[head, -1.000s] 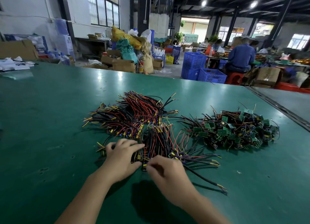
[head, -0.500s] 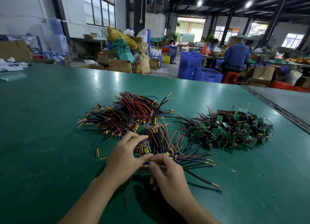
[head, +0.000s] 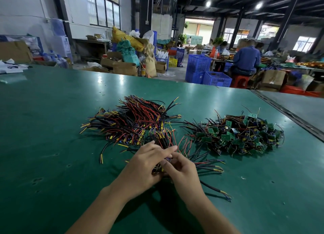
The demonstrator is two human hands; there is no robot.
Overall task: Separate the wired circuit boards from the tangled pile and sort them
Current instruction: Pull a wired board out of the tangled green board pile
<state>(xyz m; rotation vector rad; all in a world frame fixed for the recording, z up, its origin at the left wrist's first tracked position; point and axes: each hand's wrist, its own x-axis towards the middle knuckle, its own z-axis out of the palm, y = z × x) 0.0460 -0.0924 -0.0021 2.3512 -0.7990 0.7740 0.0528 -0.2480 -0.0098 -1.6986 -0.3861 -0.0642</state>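
the bundle [head: 162, 167] being worked sits between the two hands, toward the near edge of the counter [head: 52, 137], at the near fringe of the wire pile [head: 133, 123]. little of it shows: dark wires and a few yellow tips in the gap between the palms. i cannot make out a board in it.

the right hand [head: 184, 172] has its fingers curled in and pinches the bundle from the right. the left hand [head: 145, 165] lies over it from the left, fingers stretched rightward. its thumb is hidden, so i cannot tell whether it grips or only presses.

the leads [head: 210, 166] run out of the bundle to the right, roughly along the near edge. so the long axis lies left to right, with the free ends on the right hand's side.

the board pile [head: 242, 133] lies toward the right edge, well apart from the hands, and the right hand is the nearer to it.

the coming move looks like a pull apart along that axis. the red wires [head: 182, 142] just beyond the fingers could snag.
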